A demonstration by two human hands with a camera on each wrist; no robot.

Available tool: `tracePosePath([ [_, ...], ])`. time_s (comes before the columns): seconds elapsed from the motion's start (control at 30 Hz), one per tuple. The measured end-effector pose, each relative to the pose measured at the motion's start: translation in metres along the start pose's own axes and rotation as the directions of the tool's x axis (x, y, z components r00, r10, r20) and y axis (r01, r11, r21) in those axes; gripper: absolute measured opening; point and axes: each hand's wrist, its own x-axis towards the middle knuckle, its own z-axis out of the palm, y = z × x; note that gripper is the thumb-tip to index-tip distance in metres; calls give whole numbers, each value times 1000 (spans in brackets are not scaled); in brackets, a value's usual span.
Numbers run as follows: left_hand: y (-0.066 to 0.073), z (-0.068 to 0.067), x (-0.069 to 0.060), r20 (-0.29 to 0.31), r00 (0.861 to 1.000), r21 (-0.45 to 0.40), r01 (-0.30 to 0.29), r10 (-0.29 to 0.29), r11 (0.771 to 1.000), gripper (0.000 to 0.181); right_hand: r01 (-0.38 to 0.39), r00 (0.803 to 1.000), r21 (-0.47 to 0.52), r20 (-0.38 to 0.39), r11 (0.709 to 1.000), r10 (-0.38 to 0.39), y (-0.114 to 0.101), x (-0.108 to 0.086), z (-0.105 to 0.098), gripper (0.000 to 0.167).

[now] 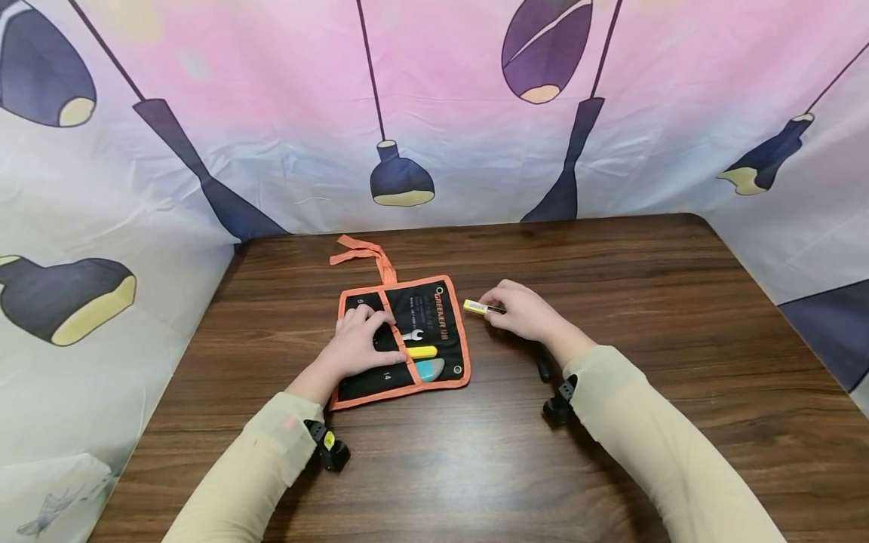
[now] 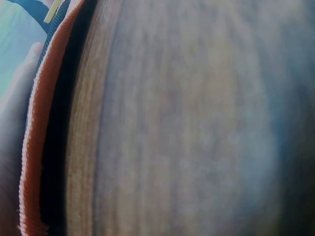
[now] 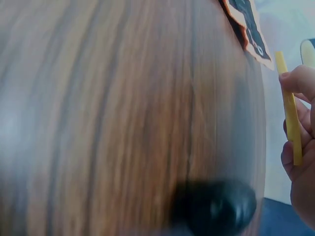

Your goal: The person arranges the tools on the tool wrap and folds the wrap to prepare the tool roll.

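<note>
A black tool pouch (image 1: 424, 305) with orange edging lies unrolled on the table. My left hand (image 1: 353, 347) rests on its left part, thumb and fingertips apart along the orange band of the pockets. From the pockets stick out a wrench (image 1: 413, 335), a yellow handle (image 1: 422, 352) and a teal-and-grey tool end (image 1: 431, 369); their lower parts are hidden. Just right of the pouch, my right hand (image 1: 523, 311) pinches a slim yellow stick (image 1: 474, 306) with a pale label, its tip toward the pouch. The right wrist view shows the yellow stick (image 3: 290, 113) between thumb and fingers.
Orange tie straps (image 1: 366, 253) trail from the pouch's far edge. A black object (image 1: 543, 367), too hidden to identify, is beside my right wrist. The dark wooden table (image 1: 645, 286) meets a patterned cloth (image 1: 462, 151) along its back edge.
</note>
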Motion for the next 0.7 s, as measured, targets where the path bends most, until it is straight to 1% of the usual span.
tracePosePath([
  [0.33, 0, -1, 0, 5, 1000, -11, -5, 5, 1000, 77, 28, 999, -1, 43, 1000, -28, -17, 13, 12, 21],
  [0.5, 1, -1, 0, 5, 1000, -12, -7, 7, 1000, 72, 37, 997, -19, 71, 999, -36, -23, 20, 19, 24],
  [0.7, 0, 0, 0, -7, 1000, -21, -9, 9, 1000, 69, 43, 995, -44, 96, 998, -39, -33, 28, 27, 23],
])
